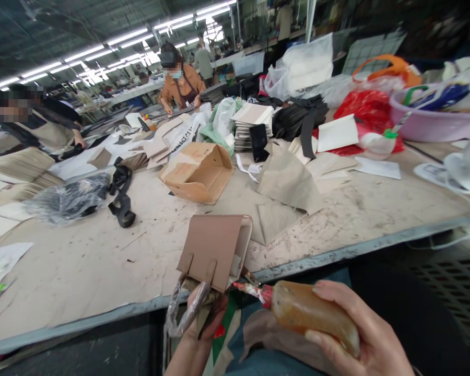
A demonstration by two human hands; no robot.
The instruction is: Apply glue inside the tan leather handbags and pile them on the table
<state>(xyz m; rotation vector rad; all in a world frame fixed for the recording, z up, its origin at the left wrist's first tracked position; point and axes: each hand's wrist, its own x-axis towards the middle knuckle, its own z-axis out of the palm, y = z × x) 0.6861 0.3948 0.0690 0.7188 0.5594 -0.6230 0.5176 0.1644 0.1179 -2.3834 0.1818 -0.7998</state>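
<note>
My left hand [203,313] is closed round the lower end of a small tan leather bag piece [215,249], held upright above the table's front edge. A plastic wrap strip [180,313] hangs from it. My right hand [356,329] grips an amber squeeze bottle of glue [309,313]. Its red-taped nozzle [254,290] points at the piece's lower right corner.
The worn worktable [82,271] carries a cardboard box [198,172], grey leather cut pieces [285,183], black straps [121,198], stacks of panels [250,128], plastic bags and a lilac basin [434,117]. A small fan [468,162] stands at right. Two other people work at the far left and back.
</note>
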